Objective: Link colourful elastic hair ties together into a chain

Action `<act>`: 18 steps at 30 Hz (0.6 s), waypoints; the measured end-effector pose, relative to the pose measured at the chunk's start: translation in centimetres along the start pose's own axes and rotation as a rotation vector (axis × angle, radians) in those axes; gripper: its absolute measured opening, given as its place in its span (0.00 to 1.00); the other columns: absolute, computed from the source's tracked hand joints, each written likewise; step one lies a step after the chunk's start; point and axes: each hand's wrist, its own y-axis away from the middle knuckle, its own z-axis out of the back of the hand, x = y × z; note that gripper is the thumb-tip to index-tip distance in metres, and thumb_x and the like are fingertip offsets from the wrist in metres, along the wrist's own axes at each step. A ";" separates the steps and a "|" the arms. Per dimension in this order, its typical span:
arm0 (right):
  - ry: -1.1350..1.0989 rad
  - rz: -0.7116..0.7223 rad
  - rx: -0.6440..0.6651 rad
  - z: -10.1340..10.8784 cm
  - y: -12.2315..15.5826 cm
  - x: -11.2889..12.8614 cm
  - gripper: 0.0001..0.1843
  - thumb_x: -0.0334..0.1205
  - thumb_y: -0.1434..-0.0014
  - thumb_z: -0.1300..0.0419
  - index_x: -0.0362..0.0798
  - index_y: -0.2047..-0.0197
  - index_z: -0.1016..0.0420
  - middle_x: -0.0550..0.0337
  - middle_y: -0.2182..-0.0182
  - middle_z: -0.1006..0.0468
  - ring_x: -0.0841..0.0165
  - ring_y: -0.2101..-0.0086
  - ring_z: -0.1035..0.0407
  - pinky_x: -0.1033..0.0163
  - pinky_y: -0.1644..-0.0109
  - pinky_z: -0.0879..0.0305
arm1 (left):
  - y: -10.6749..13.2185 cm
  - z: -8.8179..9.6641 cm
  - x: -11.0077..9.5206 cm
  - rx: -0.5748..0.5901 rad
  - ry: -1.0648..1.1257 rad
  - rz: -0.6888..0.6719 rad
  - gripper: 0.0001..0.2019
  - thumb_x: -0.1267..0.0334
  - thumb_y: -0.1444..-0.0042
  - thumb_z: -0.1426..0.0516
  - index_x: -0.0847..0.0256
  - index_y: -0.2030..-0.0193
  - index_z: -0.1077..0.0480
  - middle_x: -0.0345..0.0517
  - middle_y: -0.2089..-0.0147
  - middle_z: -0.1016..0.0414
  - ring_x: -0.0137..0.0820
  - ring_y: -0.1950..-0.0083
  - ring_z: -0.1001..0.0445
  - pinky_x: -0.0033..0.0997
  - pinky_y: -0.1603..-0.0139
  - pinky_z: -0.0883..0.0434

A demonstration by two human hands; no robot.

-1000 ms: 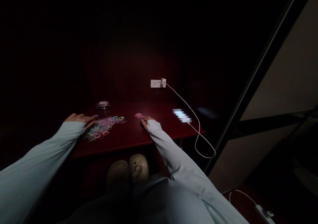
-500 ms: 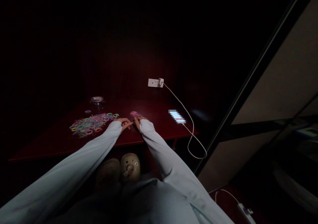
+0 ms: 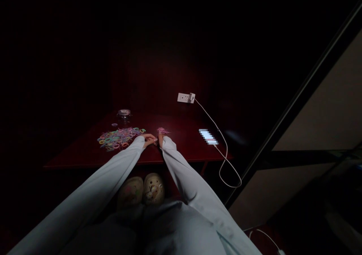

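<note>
Both my arms, in pale blue sleeves, reach onto a dark red table [image 3: 183,153]. My left hand [image 3: 149,138] lies on the tabletop with its fingers curled together, pointing at my right hand [image 3: 160,137]. The two hands almost touch. What the left fingers pinch is too small and dim to name. Little of my right hand shows past the sleeve, and its fingers are unclear. A small pink heap of bands [image 3: 163,130] lies just beyond my right hand. A spread of several colourful little elastic bands [image 3: 118,138] lies to the left of my left hand.
A small clear jar [image 3: 124,114] stands behind the bands. A lit phone [image 3: 208,136] lies at the right, its white cable [image 3: 226,160] running to a charger in a wall socket [image 3: 186,97]. My shoes [image 3: 143,189] show under the table. The room is very dark.
My left hand left the heap of colourful bands and moved right beside my right hand. Since half a second ago the hands have drawn closer, and the view has shifted a little.
</note>
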 end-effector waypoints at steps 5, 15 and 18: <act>0.051 0.004 -0.014 -0.6 -0.1 -0.3 0.34 0.62 0.21 0.56 0.57 0.54 0.10 0.53 0.60 0.12 0.55 0.49 0.18 0.51 0.34 0.26 | 0.1 0.1 0.2 -0.008 0.044 0.003 0.22 0.40 0.48 0.29 0.59 0.65 0.21 0.48 0.69 0.14 0.37 0.67 0.16 0.33 0.60 0.22; -0.111 0.069 0.024 -0.3 0.1 -0.7 0.30 0.59 0.20 0.51 0.54 0.58 0.12 0.61 0.67 0.17 0.65 0.59 0.22 0.60 0.40 0.27 | -0.5 0.0 1.8 -0.062 0.077 0.002 0.26 0.36 0.53 0.29 0.57 0.63 0.25 0.48 0.69 0.14 0.38 0.66 0.16 0.35 0.61 0.23; -0.154 0.100 0.022 -0.5 -0.1 -0.8 0.31 0.59 0.20 0.51 0.51 0.58 0.12 0.61 0.70 0.19 0.65 0.62 0.23 0.61 0.45 0.26 | -1.0 -0.2 2.2 -0.088 0.073 0.028 0.29 0.34 0.59 0.28 0.56 0.66 0.27 0.46 0.72 0.15 0.39 0.68 0.17 0.35 0.64 0.24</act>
